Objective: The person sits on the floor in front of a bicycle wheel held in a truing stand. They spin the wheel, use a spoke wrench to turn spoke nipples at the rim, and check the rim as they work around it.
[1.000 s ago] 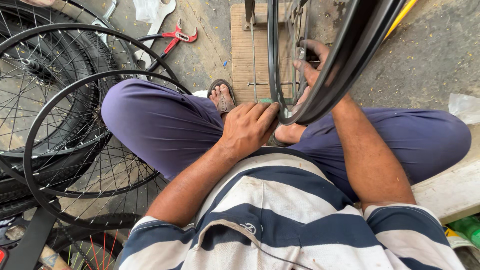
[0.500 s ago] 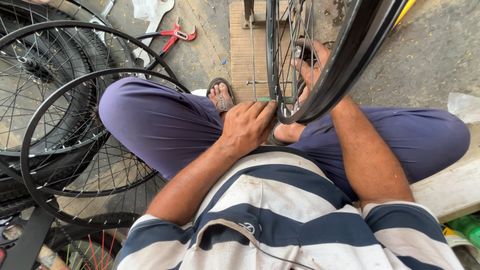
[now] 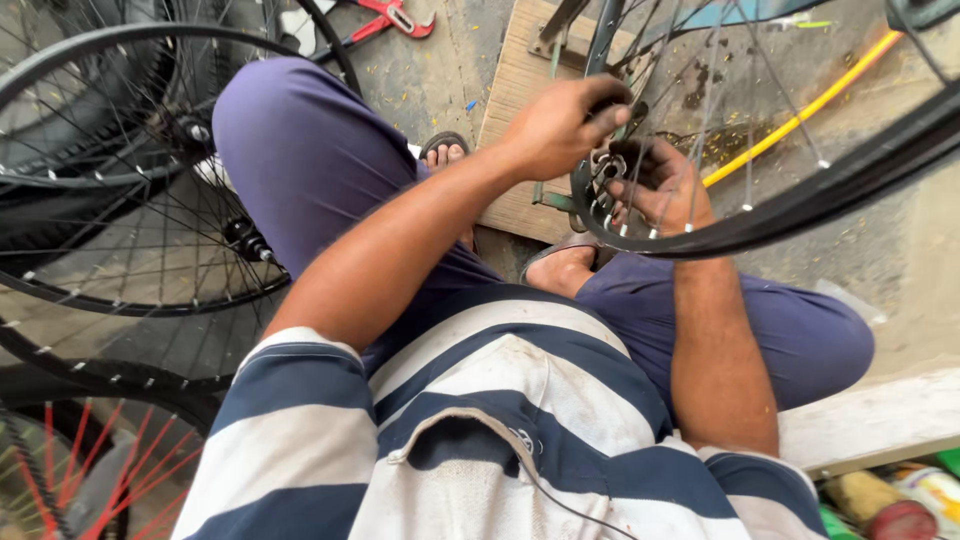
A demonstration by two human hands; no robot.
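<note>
- Fingers of left hand pinched shut at the hub of the bicycle wheel; whether on a spoke end or a small part, cannot tell.
- Fingers of right hand curled behind the spokes, cupping the hub from the 3 o'clock side, partly closed around it.
- Changed since a second ago: left hand lifted off the lap, up toward 12 o'clock, now meeting the right hand at the hub; both hands on the same spot instead of one.
- Judged from that: work shifted to the wheel's centre, two-handed and fine.
- Wheel held upright between the knees, hub at 1 o'clock of centre, black rim sweeping across toward 3 o'clock.
- Wooden board under the wheel at 12 o'clock, red cutters at 11 o'clock.
- Stacked spoked wheels at 9 o'clock, beside the purple trouser leg.
</note>
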